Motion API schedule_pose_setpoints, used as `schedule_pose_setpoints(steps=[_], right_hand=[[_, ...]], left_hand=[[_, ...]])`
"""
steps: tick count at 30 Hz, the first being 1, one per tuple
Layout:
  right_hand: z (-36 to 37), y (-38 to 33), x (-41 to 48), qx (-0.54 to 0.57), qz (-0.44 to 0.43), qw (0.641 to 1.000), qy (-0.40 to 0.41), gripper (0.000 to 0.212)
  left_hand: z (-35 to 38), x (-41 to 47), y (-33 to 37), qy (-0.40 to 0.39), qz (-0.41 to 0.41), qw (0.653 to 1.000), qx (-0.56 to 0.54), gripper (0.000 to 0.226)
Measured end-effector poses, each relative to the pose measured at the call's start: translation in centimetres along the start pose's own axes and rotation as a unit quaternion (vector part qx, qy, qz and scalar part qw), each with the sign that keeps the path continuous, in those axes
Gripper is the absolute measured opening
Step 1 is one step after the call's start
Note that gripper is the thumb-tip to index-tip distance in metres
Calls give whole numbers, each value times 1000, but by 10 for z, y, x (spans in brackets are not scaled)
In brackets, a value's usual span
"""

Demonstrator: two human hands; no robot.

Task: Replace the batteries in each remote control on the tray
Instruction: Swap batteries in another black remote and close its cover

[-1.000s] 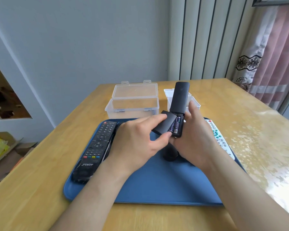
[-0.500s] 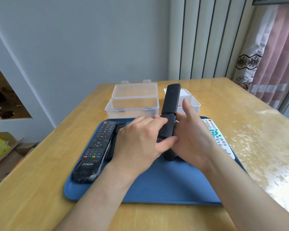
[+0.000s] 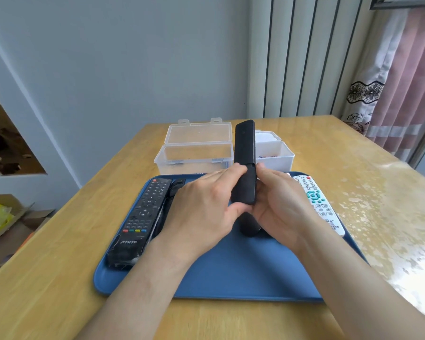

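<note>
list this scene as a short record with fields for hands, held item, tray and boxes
left hand: grips the lower half of the slim black remote
right hand: grips the same remote from the other side
held remote: roughly upright above the tray, battery cover on, no batteries visible
blue tray: THTF remote at left, white remote at right
behind tray: clear box with lid open; white box

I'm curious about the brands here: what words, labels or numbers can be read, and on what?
"THTF": near end of the black remote on the blue tray.
Print on the white remote: too small to read.
Label in the right clear box: red and blue, blurred.
On the slim remote held up: none shows.
</note>
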State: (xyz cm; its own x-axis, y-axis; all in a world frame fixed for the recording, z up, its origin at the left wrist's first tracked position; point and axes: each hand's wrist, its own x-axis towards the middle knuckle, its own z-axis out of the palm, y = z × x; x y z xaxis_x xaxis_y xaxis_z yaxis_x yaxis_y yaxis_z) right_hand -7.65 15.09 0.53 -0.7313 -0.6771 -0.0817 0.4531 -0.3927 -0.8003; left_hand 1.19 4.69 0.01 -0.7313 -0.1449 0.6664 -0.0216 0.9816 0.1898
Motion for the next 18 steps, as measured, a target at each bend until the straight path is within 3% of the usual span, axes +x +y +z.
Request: schedule_pose_setpoints(steps=[8, 12, 18], right_hand=[[-4, 0, 2, 1, 1, 999, -37, 34], [-9, -8, 2, 33, 30, 996, -78, 43], [-11, -11, 1, 31, 38, 994, -98, 26]], left_hand=[[1, 0, -3, -17, -24, 998, -57, 55], [-1, 0, -5, -28, -49, 991, -121, 58], [-2, 1, -6, -44, -34, 985, -164, 62]])
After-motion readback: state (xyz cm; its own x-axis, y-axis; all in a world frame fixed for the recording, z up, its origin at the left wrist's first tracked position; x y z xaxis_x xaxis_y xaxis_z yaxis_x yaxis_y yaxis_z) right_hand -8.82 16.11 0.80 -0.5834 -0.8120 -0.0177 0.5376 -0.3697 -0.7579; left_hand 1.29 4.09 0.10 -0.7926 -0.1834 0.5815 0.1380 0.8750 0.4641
